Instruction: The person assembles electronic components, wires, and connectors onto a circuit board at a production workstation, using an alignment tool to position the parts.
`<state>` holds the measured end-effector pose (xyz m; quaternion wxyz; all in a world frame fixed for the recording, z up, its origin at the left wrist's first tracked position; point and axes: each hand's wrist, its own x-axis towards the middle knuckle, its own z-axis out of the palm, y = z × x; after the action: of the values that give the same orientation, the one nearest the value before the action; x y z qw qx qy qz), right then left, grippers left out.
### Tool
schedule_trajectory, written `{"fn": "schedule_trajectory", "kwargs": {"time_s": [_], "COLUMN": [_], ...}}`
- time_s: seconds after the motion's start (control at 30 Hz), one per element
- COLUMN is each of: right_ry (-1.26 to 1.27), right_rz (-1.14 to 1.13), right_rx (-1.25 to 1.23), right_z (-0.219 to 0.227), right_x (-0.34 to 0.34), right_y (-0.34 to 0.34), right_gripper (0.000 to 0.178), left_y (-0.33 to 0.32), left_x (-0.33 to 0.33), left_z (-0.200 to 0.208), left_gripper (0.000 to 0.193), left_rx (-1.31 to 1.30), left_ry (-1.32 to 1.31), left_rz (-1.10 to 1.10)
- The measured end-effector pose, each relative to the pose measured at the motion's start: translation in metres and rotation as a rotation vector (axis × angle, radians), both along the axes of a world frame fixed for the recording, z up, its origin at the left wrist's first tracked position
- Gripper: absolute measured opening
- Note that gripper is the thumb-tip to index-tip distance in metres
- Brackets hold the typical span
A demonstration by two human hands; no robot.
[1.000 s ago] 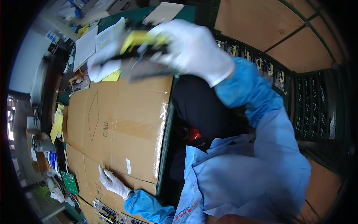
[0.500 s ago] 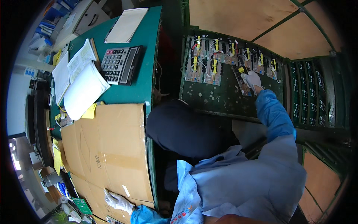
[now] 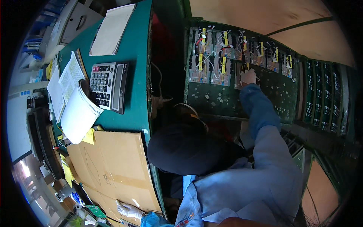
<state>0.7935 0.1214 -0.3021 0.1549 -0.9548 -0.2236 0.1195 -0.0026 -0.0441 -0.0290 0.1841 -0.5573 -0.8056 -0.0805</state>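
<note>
My right hand point(image 3: 248, 76), in a white glove with a blue sleeve, reaches out onto a green tray point(image 3: 227, 100) on the floor. It rests on a small board at the end of two rows of boards with yellow tags and white wires point(image 3: 211, 64). The glove hides whether its fingers grip that board. My left hand point(image 3: 128, 209), also gloved, lies flat with fingers apart on a sheet of brown cardboard point(image 3: 117, 166) at the lower edge of the green desk point(image 3: 138, 45).
On the desk are a calculator point(image 3: 109, 85), a curled stack of papers point(image 3: 77, 113), a paper pad point(image 3: 112, 28) and a grey box point(image 3: 77, 20). A dark rounded object point(image 3: 189, 151) sits between desk and tray. Dark racks of small parts point(image 3: 321, 94) stand right of the tray.
My right hand, close to the camera holding a yellow and black piece a second ago, has gone out to the green tray and settled on the boards. My left hand stayed on the cardboard.
</note>
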Motion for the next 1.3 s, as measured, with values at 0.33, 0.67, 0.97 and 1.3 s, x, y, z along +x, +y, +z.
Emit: {"fn": "schedule_trajectory", "kwargs": {"time_s": [0.33, 0.67, 0.97, 1.3], "right_ry": [-0.571, -0.511, -0.97, 0.457], "right_rz": [0.905, 1.2, 1.164, 0.782], "right_rx": [-0.71, -1.114, -0.777, 0.895], "right_z": [-0.036, -0.058, 0.117, 0.272], "right_x": [0.029, 0.081, -0.095, -0.218], "right_y": [0.021, 0.015, 0.017, 0.18], "right_gripper": [0.017, 0.08, 0.046, 0.043], "left_y": [0.023, 0.025, -0.055, -0.261], "left_x": [0.019, 0.013, 0.034, -0.021], "left_z": [-0.014, 0.011, 0.037, 0.078], "left_gripper": [0.03, 0.029, 0.053, 0.067], "left_rx": [-0.016, 0.242, 0.312, 0.313], "left_ry": [-0.071, 0.051, 0.075, 0.101], "left_rz": [0.105, 0.059, 0.253, 0.831]}}
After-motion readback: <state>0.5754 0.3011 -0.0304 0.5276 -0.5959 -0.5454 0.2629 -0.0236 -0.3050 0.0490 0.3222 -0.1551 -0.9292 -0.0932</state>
